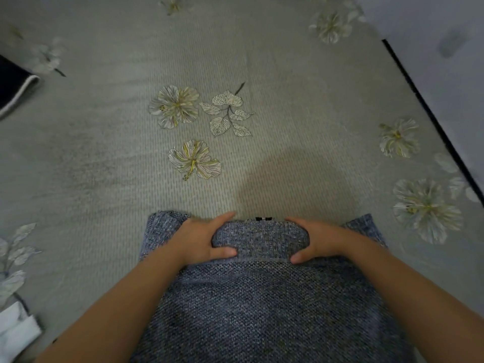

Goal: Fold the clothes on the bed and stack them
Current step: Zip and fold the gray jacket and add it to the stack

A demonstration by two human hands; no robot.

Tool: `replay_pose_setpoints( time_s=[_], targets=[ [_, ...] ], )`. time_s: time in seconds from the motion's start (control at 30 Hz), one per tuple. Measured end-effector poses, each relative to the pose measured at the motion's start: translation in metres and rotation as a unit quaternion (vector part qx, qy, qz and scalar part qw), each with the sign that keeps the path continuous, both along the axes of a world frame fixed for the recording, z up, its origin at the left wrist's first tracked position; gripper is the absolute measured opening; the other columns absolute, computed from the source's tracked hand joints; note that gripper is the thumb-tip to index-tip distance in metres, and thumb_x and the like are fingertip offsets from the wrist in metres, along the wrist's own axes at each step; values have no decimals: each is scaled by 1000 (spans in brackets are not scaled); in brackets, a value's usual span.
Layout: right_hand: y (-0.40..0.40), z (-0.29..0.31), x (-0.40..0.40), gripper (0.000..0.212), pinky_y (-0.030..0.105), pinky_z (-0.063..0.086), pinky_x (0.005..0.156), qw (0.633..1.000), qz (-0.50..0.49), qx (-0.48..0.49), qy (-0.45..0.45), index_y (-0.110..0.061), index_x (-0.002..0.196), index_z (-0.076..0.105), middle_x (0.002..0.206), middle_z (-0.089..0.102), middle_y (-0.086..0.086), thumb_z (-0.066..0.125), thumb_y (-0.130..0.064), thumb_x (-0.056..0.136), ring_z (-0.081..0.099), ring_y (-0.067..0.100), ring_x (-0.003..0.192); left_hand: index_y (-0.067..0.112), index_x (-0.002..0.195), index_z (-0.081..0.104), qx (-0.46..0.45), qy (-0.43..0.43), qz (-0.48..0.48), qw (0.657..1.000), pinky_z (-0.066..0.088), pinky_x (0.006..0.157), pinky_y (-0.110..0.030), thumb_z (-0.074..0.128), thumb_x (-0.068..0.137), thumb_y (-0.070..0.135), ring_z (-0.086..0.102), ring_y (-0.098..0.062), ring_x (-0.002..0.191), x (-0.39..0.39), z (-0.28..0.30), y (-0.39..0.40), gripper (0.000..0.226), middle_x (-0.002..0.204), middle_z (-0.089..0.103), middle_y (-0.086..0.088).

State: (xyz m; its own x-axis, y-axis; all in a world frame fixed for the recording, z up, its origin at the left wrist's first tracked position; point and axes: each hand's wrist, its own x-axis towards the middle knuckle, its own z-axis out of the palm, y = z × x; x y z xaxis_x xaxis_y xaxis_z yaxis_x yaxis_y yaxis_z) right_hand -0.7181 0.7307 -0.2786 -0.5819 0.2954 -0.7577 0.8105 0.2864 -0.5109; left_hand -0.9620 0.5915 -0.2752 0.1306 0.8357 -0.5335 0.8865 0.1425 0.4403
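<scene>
A blue-grey knitted garment (pixel 262 305) lies flat on the bed sheet (pixel 131 179) at 6 o'clock, running from the bottom edge of the view up to a far edge just below centre. Both hands sit on that far edge, about where a neckline would be, with a small black-and-white label (pixel 263 219) showing between them at 12 o'clock of the garment. The left hand (pixel 201 238) has its fingers spread over the cloth and its thumb tucked under a raised fold, so it holds the knit; the right hand (pixel 318 241) mirrors it. Gripping at 2 matched points probably keeps the edge level, so a fold toward the body would land square. The fabric looks thick and loose-woven, so it may sag or slide if 1 side lifts first. A dark piece with a white trim (pixel 15 87) lies at 9 o'clock, and something white (pixel 15 334) sits at 7 o'clock; I cannot tell whether either is already folded. The black bed edge (pixel 429 113) runs along 2 o'clock.
</scene>
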Motion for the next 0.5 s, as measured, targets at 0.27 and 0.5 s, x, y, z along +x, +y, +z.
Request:
replay_pose_setpoints(
  time_s=[0.27,0.5],
  targets=[
    [-64,63,42,96,16,30,98,985,-70,126,94,-68,115,-4,141,39,-8,75,-51,63,42,11,123,29,139,37,188,83,-72,976,37,68,-18,55,60,72,59,-10,70,25,57,-34,91,76,64,3],
    [-97,192,102,84,6,30,78,946,-79,286,132,-69,113,0,130,54,-10,69,-53,69,49,3,109,40,137,24,304,159,-182,921,32,56,-18,43,64,75,54,-15,60,70,189,-17,83,68,58,0]
  ],
)
